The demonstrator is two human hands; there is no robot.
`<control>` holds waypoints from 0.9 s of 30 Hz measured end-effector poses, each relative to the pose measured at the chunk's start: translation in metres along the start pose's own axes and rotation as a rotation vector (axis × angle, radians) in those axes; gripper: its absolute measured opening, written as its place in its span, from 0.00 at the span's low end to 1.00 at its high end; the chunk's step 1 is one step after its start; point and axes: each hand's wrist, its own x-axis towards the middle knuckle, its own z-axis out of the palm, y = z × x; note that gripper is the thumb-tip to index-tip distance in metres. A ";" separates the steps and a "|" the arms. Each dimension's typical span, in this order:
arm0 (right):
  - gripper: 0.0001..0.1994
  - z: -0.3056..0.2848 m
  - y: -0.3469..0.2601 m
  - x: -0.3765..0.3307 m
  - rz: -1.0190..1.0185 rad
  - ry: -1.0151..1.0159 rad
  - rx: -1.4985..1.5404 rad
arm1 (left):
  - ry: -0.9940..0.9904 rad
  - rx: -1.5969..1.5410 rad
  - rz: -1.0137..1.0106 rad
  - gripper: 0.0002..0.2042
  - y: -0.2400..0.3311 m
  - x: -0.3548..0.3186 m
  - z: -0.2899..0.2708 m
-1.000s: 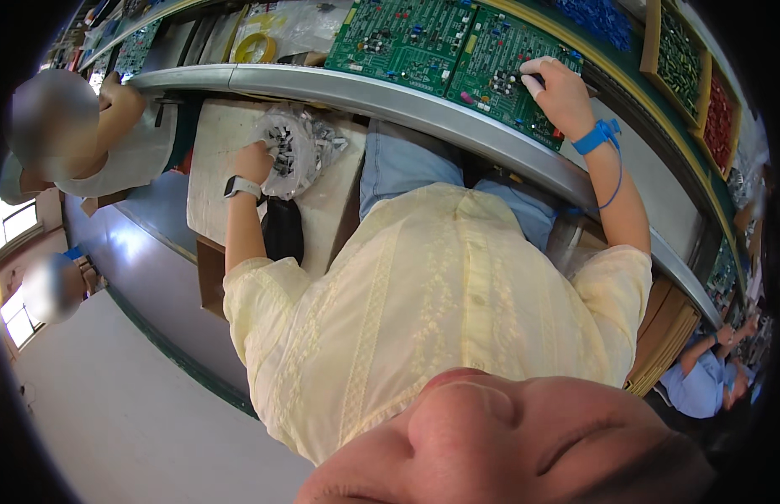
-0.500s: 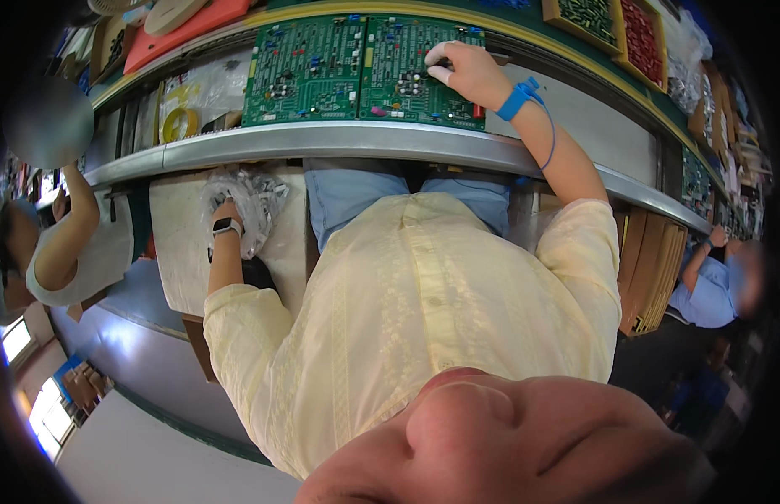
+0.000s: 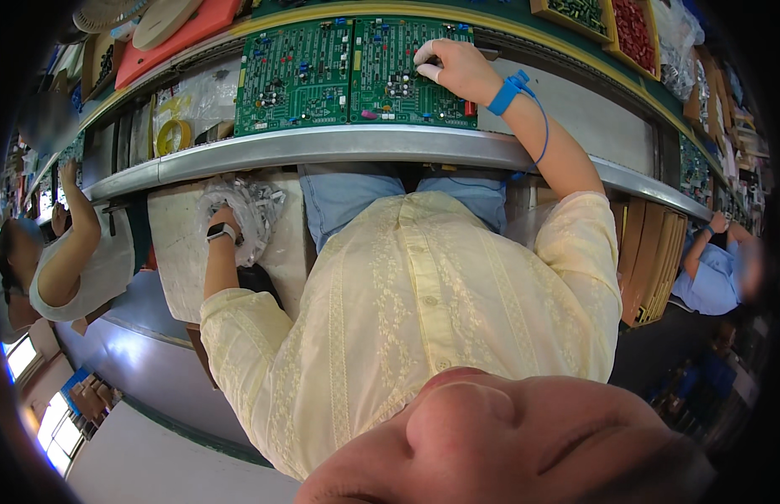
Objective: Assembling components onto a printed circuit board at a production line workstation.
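Observation:
My right hand (image 3: 462,69), with white covers on its fingertips and a blue wrist strap (image 3: 509,92), is over the right-hand green circuit board (image 3: 382,63). Thumb and forefinger are curled toward each other in a pinch; whatever they hold is too small or hidden to make out. A second green circuit board (image 3: 293,80) lies beside it on the left, and both carry many small components. Down at the left, my left hand (image 3: 225,220) reaches into a clear plastic bag (image 3: 260,214) of small pale parts. The bag hides its fingers.
A metal rail (image 3: 323,144) runs along the near edge of the bench. Yellow tape (image 3: 173,134) lies left of the boards. Trays of green parts (image 3: 579,13) and red parts (image 3: 632,38) stand at the far right. Co-workers sit at left (image 3: 79,260) and right (image 3: 713,269).
The view has shifted slightly, with the boards appearing a little further left. My right hand stays pinched over the right board, and my left hand remains in the bag.

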 end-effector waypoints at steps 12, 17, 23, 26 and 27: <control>0.07 0.001 -0.003 -0.007 -0.037 0.010 -0.086 | 0.139 0.040 -0.034 0.20 0.020 -0.044 -0.019; 0.08 0.010 -0.004 -0.010 -0.329 0.037 -0.364 | 0.131 0.116 -0.007 0.18 0.026 -0.057 -0.036; 0.11 -0.054 -0.002 -0.052 -0.128 0.187 -0.254 | 0.668 1.563 0.487 0.20 0.017 -0.172 -0.194; 0.12 -0.111 0.013 -0.128 -0.040 0.361 0.106 | 1.179 2.592 0.762 0.22 -0.217 -0.130 -0.298; 0.08 -0.126 0.016 -0.160 0.122 0.375 0.151 | 1.008 3.068 0.870 0.23 -0.210 -0.112 -0.281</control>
